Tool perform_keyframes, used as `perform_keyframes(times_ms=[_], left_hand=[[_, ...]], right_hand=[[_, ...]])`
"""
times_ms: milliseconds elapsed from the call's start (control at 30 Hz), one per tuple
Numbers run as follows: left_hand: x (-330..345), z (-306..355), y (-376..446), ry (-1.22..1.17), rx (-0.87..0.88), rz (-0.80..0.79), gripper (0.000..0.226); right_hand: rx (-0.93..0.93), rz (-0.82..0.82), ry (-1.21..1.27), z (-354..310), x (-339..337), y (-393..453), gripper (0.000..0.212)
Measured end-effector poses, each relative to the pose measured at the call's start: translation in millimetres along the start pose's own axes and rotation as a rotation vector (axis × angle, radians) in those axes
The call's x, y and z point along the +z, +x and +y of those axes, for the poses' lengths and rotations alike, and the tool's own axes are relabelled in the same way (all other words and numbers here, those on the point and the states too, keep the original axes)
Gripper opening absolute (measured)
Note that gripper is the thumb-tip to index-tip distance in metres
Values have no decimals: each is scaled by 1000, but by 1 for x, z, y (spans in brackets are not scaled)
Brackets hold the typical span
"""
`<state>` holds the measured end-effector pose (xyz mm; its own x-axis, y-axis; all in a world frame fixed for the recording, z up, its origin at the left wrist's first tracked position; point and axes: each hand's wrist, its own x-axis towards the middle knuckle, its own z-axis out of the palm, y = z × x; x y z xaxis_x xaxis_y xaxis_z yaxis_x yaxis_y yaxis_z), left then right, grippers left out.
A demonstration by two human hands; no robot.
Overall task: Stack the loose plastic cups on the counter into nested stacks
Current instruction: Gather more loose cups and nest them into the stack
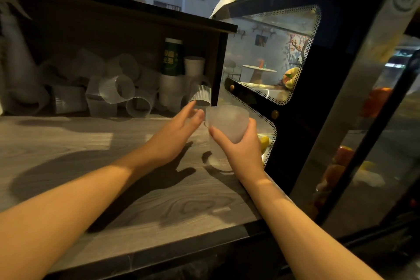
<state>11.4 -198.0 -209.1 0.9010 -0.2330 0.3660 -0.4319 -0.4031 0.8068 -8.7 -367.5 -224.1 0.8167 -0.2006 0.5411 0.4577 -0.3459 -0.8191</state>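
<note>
My right hand (241, 150) grips a frosted clear plastic cup (227, 121), held upright above the wood-grain counter (68, 143) near its right end. My left hand (179, 129) stretches forward with straight fingers, its fingertips at the rim of a ribbed clear cup (201, 96) that lies tilted at the right edge of the pile. Several loose clear cups (116, 88) lie jumbled on their sides and upside down at the back of the counter under a dark shelf. Whether the left fingertips touch the ribbed cup is blurred.
A green paper cup (172, 57) and white paper cups (194, 66) stand on upturned cups at the back right. A glass display case (295, 75) with fruit borders the counter's right side. A spray bottle (13, 48) stands at the far left. The dark shelf (136, 13) overhangs the pile.
</note>
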Motion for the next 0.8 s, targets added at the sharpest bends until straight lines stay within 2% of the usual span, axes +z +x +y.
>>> perform_keyframes(times_ms=[133,300,433,667,800], left_hand=[[-8,-11,-1,-48,-81,38,78],[-11,-29,23,-49,-154,79,32],[4,-38,63,26,-191,25,55],[56,-53,128,43,-293,78,93],[69,-57,146,138,-352,167,87]], right_hand=[[166,189,96,7,-8,8,67],[294,223,111,12,-6,12,66],[309,234,96,12,-5,14,64],[298,217,106,15,-5,15,60],[291,221,112,20,-3,17,65]])
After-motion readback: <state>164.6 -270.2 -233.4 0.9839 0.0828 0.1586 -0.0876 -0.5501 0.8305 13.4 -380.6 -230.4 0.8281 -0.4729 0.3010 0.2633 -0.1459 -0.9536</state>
